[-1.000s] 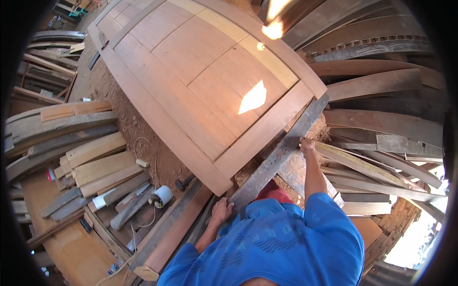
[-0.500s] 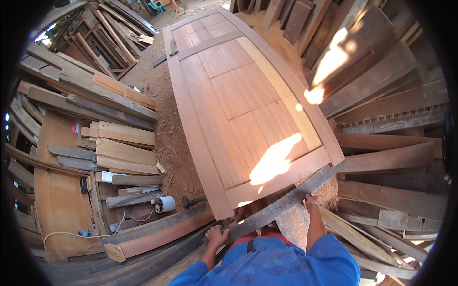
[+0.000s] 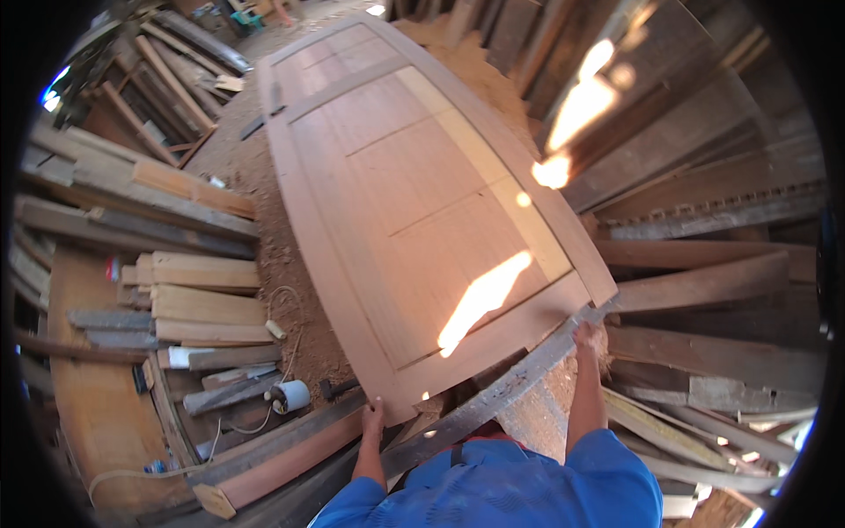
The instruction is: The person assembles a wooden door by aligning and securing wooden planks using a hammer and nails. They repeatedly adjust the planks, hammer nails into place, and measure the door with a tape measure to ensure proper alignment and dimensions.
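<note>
Sawdust floor underlies a panelled wooden door (image 3: 422, 202); both hands' grip closed on its bottom edge.

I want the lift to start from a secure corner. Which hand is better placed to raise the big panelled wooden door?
Probably the left hand: it grips the large panelled wooden door at its near corner. The right hand rests by the long grey plank.

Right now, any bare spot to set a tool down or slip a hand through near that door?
Freest: the flat face of the wooden door panel. The sawdust floor strip between its left edge and the stacked planks is narrow but passable. Crowded: lumber packs the right side. Left hand and right hand grip the near end by the grey beam.
</note>
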`<action>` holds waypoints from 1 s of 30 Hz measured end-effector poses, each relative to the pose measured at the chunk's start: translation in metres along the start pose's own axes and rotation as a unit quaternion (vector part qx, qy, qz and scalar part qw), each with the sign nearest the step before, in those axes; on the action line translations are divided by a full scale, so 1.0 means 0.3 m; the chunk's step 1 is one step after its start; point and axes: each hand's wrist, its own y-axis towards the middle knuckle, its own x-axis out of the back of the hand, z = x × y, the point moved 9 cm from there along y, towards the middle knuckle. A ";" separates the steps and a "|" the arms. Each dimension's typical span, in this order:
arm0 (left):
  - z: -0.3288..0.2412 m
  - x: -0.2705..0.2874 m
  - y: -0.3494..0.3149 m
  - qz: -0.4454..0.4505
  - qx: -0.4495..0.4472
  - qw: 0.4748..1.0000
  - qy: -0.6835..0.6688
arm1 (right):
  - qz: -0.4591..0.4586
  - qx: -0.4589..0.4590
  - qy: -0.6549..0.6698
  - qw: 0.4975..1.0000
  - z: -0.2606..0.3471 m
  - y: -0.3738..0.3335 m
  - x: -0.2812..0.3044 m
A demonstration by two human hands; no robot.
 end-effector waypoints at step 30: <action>0.076 -0.074 0.096 0.021 -0.021 0.943 -0.331 | -0.135 -0.137 -0.103 0.976 0.262 -0.197 -0.211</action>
